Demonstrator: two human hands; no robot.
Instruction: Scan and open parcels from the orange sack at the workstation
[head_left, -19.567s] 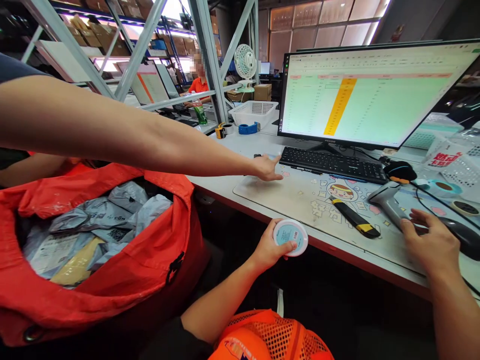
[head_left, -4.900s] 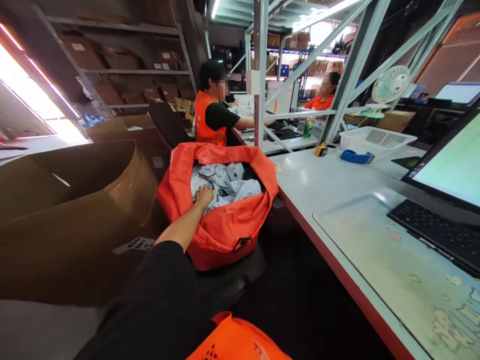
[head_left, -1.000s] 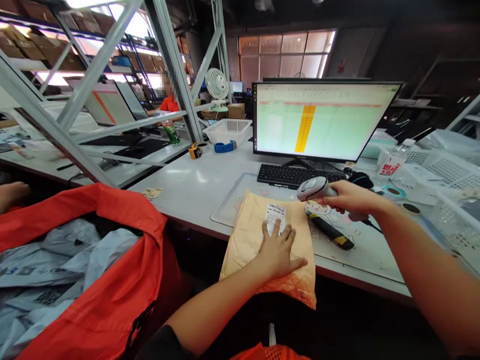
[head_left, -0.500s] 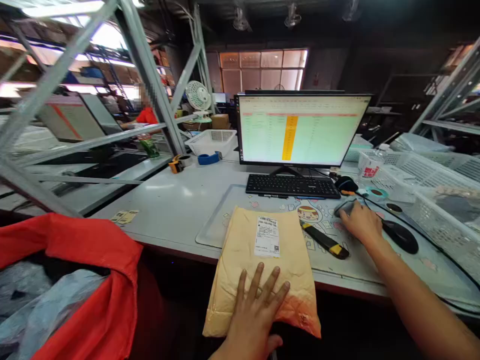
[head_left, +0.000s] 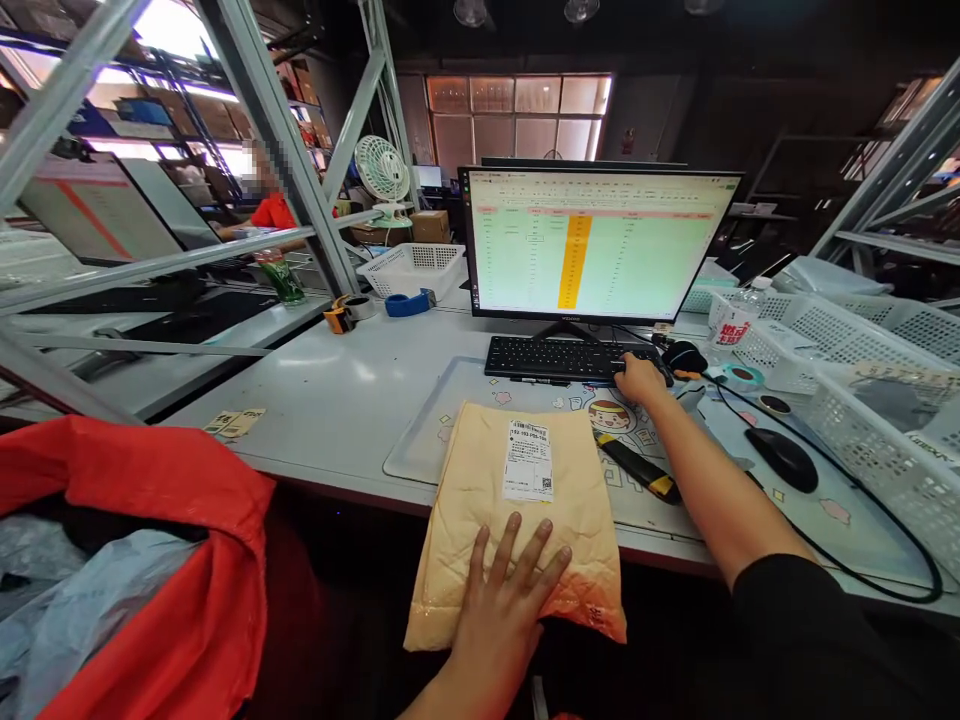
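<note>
A padded yellow mailer (head_left: 480,470), orange at one lower corner, lies over the desk's front edge with a white printed label (head_left: 528,460) on top. My left hand (head_left: 501,590) rests flat on its lower half, fingers spread. At the right end of the black keyboard (head_left: 540,357), my right hand (head_left: 641,380) touches the keys with a finger stretched out and holds nothing; its other fingers are partly hidden. A grey object (head_left: 690,398) lies just beside my right forearm. Behind the keyboard, the monitor (head_left: 592,245) shows a spreadsheet with an orange column.
A black-and-yellow box cutter (head_left: 637,467) lies right of the mailer. Further right are a mouse (head_left: 781,458), a trailing cable, a plastic bottle (head_left: 739,320) and white baskets (head_left: 862,410). A red bag (head_left: 172,470) stands at left. A co-worker (head_left: 274,210) sits beyond the metal frame.
My right hand has let go of the grey object and moved left and forward onto the keyboard. My left hand stays on the mailer. The view has shifted slightly.
</note>
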